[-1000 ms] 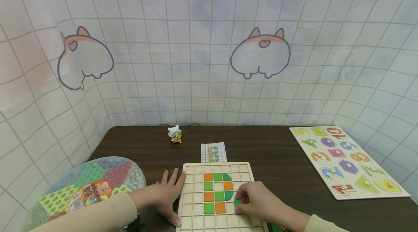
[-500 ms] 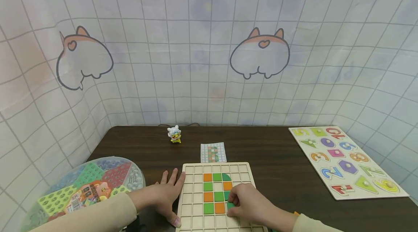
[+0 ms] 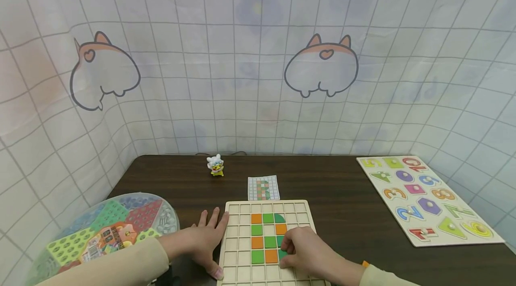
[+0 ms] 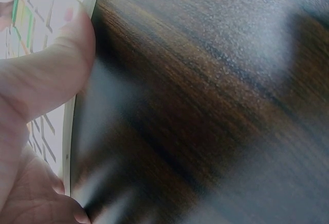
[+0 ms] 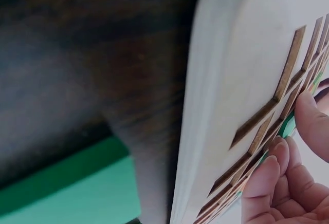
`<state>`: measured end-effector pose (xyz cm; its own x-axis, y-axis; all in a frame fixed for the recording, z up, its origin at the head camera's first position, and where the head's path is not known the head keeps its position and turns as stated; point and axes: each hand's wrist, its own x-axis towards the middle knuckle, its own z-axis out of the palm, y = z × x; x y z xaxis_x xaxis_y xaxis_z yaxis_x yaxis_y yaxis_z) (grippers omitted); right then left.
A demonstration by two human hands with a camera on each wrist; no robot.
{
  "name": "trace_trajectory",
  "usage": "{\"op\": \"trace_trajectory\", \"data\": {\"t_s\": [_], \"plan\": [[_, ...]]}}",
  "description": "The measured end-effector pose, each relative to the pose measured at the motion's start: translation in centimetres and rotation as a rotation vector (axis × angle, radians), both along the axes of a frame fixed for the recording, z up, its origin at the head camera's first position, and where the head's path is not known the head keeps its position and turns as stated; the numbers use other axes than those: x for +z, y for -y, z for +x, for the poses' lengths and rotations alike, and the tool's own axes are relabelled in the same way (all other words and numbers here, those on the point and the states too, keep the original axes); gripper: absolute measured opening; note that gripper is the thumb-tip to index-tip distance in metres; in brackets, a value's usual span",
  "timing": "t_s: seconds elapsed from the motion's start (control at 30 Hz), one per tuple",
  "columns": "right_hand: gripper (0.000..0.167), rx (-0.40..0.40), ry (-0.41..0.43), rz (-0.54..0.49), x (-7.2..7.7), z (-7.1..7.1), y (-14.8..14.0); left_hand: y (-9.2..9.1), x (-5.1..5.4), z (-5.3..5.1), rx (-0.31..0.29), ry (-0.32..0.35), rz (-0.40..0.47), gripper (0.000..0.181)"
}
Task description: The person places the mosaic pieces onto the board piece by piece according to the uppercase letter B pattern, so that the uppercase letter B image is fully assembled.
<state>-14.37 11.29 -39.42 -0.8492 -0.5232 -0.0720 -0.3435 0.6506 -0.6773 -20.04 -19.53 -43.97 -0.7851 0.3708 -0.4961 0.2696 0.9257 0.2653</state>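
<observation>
A pale wooden grid board (image 3: 238,272) lies on the dark table, with orange tiles (image 3: 271,256), light green tiles (image 3: 257,257) and dark green rounded tiles (image 3: 279,218) in its cells. My right hand (image 3: 310,250) pinches a dark green tile (image 3: 282,254) between thumb and fingers, at the cell right of the lowest orange tile. Fingers cover part of it, so its full shape is hidden; the right wrist view shows its green edge (image 5: 288,125). My left hand (image 3: 203,241) rests spread along the board's left edge, thumb (image 4: 67,54) on the rim.
A patterned card (image 3: 263,188) lies just beyond the board. Behind stands a small figurine (image 3: 216,165). A round game set in clear wrap (image 3: 109,228) is at left, a number puzzle board (image 3: 427,201) at right. Something green (image 5: 77,188) lies beside the board at right.
My right hand has moved left across the board with the dark green tile, bringing it beside the lowest orange tile. The left hand has stayed where it was.
</observation>
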Motion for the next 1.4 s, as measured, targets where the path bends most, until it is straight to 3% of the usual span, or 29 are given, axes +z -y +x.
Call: {"op": "trace_trajectory", "data": {"t_s": [0.3, 0.83, 1.4], "plan": [[0.009, 0.032, -0.058, -0.026, 0.08, -0.16, -0.38, -0.08, 0.15, 0.03, 0.008, -0.002, -0.011, 0.151], [0.015, -0.008, -0.077, -0.01, -0.15, -0.17, -0.29, -0.07, 0.18, 0.09, 0.006, -0.005, -0.008, 0.151], [0.007, 0.025, -0.031, -0.03, 0.1, -0.23, -0.68, 0.07, 0.07, -0.03, 0.002, 0.006, 0.004, 0.15]]}}
